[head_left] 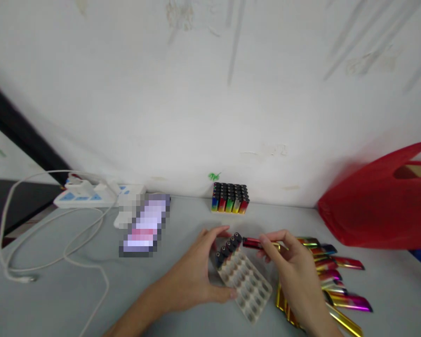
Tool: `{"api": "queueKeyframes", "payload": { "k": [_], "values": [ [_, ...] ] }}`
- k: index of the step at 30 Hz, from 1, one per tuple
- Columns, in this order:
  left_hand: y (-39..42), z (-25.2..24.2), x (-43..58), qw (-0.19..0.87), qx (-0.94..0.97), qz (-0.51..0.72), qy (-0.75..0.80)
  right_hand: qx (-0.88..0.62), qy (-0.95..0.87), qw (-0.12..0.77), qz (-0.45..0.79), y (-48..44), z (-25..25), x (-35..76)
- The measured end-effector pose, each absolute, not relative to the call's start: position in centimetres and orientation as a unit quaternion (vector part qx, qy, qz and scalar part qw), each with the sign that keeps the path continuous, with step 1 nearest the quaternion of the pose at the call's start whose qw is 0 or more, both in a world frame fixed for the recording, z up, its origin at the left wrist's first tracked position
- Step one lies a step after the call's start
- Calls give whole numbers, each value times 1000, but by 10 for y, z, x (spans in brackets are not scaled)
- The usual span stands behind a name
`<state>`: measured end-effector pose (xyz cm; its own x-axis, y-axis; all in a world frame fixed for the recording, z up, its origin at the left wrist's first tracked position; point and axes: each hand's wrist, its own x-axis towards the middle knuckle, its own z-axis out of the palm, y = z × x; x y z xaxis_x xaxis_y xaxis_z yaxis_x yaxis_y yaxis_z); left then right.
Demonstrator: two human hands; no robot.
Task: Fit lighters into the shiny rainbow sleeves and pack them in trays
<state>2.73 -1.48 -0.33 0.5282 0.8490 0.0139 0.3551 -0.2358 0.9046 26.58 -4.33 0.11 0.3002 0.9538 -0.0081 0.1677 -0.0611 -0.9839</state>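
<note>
Here, the left hand (pixel 198 276) grips the pale tray (pixel 248 286) while the right hand (pixel 292 264) pinches a shiny red tube (pixel 254 243).

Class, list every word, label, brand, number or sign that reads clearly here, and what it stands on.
No text can be read.
Phone: screen pixelated, unreadable.
Power strip: blue patches, too blurred to read.
Green mark on the wall: no letters can be made out.
Tray and bag: no lettering seen.
</note>
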Motion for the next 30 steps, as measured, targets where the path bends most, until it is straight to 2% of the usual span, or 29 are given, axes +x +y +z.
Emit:
{"api": "queueKeyframes", "payload": {
  "k": [5,8,16,30],
  "values": [
    [-9,-9,20,506,733,257,374,-524,-314,631,478,-38,5,262],
    [-8,-9,21,509,731,257,376,-470,-230,663,535,-39,7,260],
    [-9,-10,24,496,737,239,392,-438,-162,627,624,-46,18,253],
    [-13,-8,33,458,725,281,431,-342,-239,537,733,-56,22,249]
  ]
}}
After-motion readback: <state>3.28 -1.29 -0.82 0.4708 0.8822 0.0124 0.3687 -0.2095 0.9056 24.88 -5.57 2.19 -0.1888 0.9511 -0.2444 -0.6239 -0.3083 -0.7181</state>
